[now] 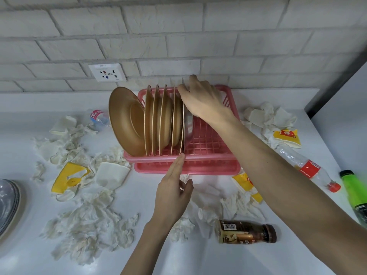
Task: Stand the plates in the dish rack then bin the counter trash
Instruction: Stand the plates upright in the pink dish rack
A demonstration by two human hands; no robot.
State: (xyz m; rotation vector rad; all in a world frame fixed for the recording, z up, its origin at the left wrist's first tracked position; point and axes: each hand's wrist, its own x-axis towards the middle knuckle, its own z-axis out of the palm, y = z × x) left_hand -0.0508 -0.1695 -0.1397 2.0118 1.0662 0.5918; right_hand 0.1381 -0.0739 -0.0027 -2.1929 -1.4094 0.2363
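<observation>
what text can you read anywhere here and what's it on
"RE FRES": pink label of the small clear bottle, only partly in view.
Wall socket: print too small to read.
Red-labelled bottle, brown bottle beside its barcode, green bottle: print blurred, unreadable.

Blurred green bottle (354, 195) at right edge

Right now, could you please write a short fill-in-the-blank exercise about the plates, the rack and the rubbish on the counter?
1. The brown plates stand in a dish rack whose colour is ____.
2. The right hand grips the grey plate by its ____ edge.
3. The brown bottle lies on its ____ on the counter.

Missing words: pink; top; side.
</observation>
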